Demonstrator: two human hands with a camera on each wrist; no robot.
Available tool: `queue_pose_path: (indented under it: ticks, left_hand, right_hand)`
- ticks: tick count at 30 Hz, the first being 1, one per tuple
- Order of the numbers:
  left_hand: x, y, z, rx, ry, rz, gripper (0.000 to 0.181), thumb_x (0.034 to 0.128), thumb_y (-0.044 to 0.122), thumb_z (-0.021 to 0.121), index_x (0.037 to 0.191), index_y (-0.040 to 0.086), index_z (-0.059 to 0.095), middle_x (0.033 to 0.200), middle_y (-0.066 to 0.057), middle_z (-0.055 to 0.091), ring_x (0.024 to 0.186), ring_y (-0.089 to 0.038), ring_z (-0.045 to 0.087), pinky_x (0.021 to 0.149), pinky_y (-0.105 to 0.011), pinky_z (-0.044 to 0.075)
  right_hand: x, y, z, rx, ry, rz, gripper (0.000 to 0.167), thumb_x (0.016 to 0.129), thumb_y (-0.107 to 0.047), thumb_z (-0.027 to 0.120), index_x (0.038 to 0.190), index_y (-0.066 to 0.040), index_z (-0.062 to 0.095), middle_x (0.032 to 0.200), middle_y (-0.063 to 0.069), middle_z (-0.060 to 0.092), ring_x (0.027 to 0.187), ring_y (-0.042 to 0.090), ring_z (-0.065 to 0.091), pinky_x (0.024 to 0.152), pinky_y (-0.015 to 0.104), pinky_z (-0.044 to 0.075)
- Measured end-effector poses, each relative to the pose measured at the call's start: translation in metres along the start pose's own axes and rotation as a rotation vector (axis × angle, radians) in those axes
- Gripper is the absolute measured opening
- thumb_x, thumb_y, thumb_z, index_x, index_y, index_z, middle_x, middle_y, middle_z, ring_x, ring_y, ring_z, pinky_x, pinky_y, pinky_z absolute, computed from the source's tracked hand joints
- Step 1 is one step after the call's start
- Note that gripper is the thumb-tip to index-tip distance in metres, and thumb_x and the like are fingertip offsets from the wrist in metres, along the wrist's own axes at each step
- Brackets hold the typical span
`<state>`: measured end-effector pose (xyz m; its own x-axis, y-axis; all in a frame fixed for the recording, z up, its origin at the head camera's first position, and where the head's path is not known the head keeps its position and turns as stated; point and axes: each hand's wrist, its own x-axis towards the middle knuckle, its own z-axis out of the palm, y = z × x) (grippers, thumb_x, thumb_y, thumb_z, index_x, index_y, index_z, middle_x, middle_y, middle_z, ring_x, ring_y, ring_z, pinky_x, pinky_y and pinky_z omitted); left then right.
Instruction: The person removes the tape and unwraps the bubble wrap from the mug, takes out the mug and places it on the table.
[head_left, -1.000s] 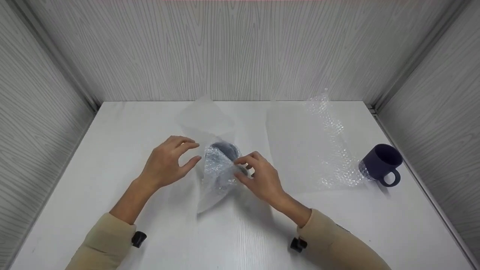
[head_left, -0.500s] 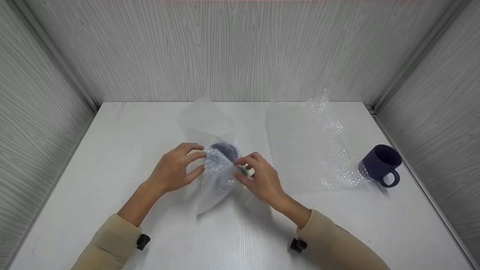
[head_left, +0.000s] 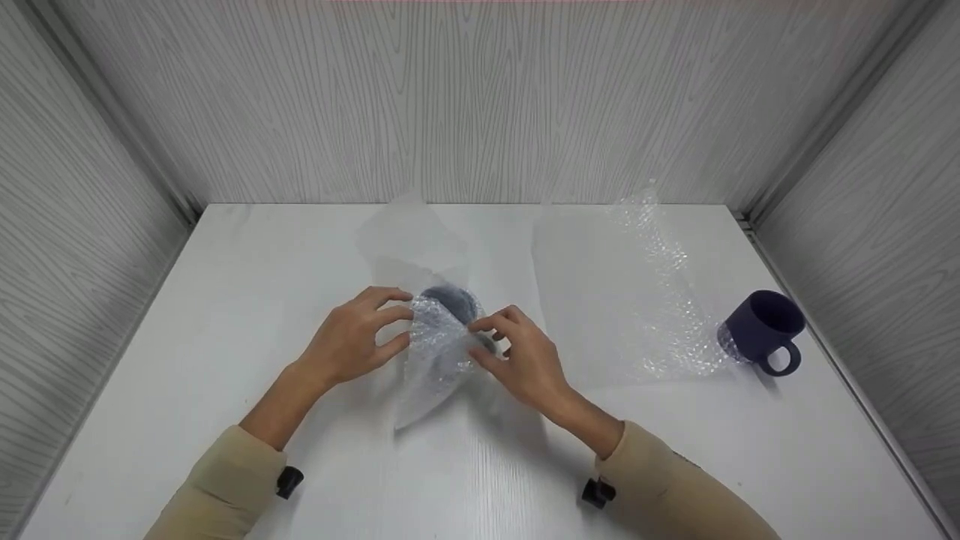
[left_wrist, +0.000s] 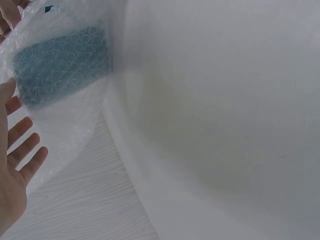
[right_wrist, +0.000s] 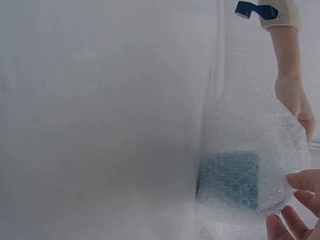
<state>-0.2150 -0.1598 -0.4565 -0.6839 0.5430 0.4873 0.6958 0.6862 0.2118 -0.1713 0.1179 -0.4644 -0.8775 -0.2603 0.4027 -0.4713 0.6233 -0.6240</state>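
At the wrapped mug (head_left: 454, 301), the left hand (head_left: 349, 337) — fingers spread — has moved in; the right hand (head_left: 525, 356) pinches bubble wrap (head_left: 435, 360).

A bluish cup (head_left: 455, 301), mouth up, is draped in clear bubble wrap (head_left: 435, 337) pinched by right fingers (head_left: 491, 323), just beside left fingers (head_left: 391, 314).

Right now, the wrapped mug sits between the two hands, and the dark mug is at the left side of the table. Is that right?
Not quite: the dark mug is at the right side of the table, as the head view shows. The wrapped mug does sit between the left hand and right hand.
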Motion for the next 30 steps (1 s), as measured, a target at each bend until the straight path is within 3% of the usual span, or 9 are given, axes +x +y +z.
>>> queue_pose_path:
  ticks: [7, 14, 21, 30]
  left_hand:
    - [0.001, 0.001, 0.001, -0.012, 0.0, -0.007, 0.02, 0.0899, 0.019, 0.084, 0.108, 0.014, 0.078, 0.132, -0.01, 0.072, 0.125, -0.03, 0.069, 0.091, -0.043, 0.064]
    - [0.002, 0.001, 0.002, -0.011, 0.003, -0.005, 0.017, 0.0896, 0.018, 0.084, 0.105, 0.013, 0.078, 0.131, -0.009, 0.072, 0.125, -0.029, 0.069, 0.088, -0.042, 0.065]
    - [0.003, 0.001, 0.002, -0.019, -0.008, -0.014, 0.016, 0.0912, 0.02, 0.083, 0.105, 0.013, 0.077, 0.131, -0.009, 0.072, 0.124, -0.029, 0.069, 0.079, -0.041, 0.065]
    - [0.005, 0.003, 0.0, -0.023, -0.026, -0.025, 0.017, 0.0911, 0.022, 0.084, 0.105, 0.014, 0.079, 0.131, -0.009, 0.072, 0.125, -0.029, 0.068, 0.086, -0.043, 0.065]
  right_hand:
    - [-0.003, -0.001, -0.001, -0.009, -0.002, -0.022, 0.022, 0.093, -0.018, 0.082, 0.114, -0.018, 0.076, 0.108, 0.005, 0.068, 0.094, 0.02, 0.07, 0.072, 0.038, 0.064]
    - [-0.006, -0.002, -0.005, 0.011, -0.005, -0.053, 0.022, 0.093, -0.016, 0.082, 0.114, -0.017, 0.076, 0.108, 0.006, 0.07, 0.093, 0.022, 0.072, 0.071, 0.041, 0.064]
    - [-0.01, -0.002, -0.008, 0.023, -0.033, -0.086, 0.022, 0.093, -0.012, 0.081, 0.114, -0.016, 0.075, 0.104, 0.008, 0.071, 0.092, 0.024, 0.072, 0.07, 0.037, 0.063]
    - [-0.016, -0.001, -0.014, 0.035, -0.063, -0.121, 0.023, 0.092, -0.011, 0.082, 0.113, -0.018, 0.077, 0.102, 0.001, 0.074, 0.088, 0.018, 0.07, 0.069, 0.03, 0.062]
